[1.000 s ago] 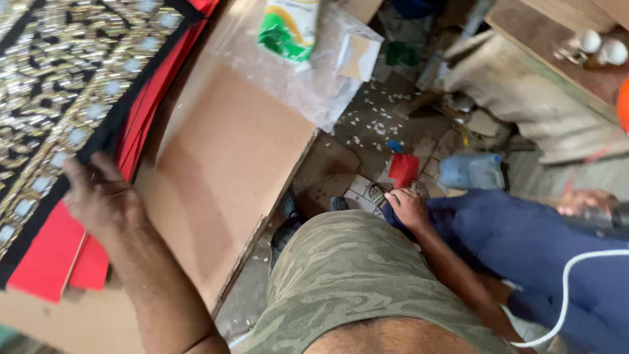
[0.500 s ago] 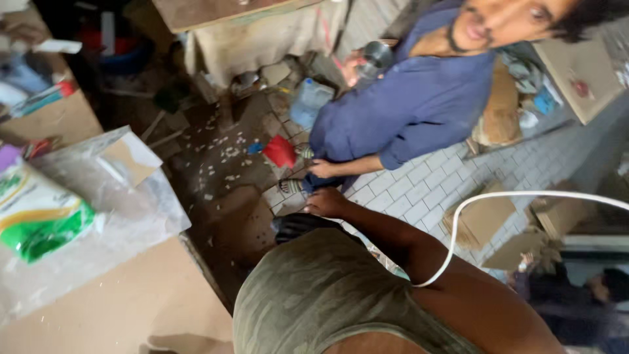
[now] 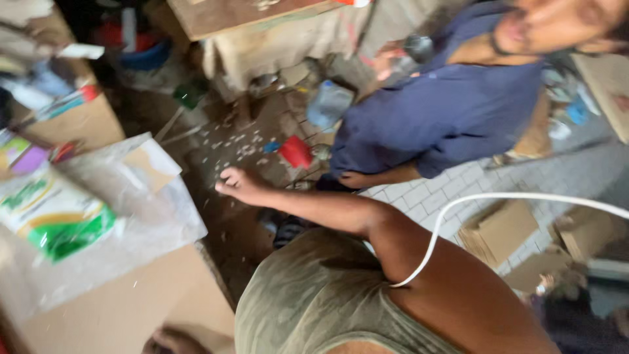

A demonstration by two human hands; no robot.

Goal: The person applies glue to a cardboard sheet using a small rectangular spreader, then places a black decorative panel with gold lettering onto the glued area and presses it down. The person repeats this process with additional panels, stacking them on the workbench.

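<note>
while the right hand (image 3: pixel 237 185) hung loosely curled and empty beyond the counter (image 3: pixel 124 308), near a red thing (image 3: pixel 296 152) on the floor, nothing looked picked up; the left hand was out of view.

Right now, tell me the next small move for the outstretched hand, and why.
Probably reach the right hand out toward the red object on the floor: the fingers are loosely curled, seemingly around nothing, and that object lies nearest, apart from them.
</note>
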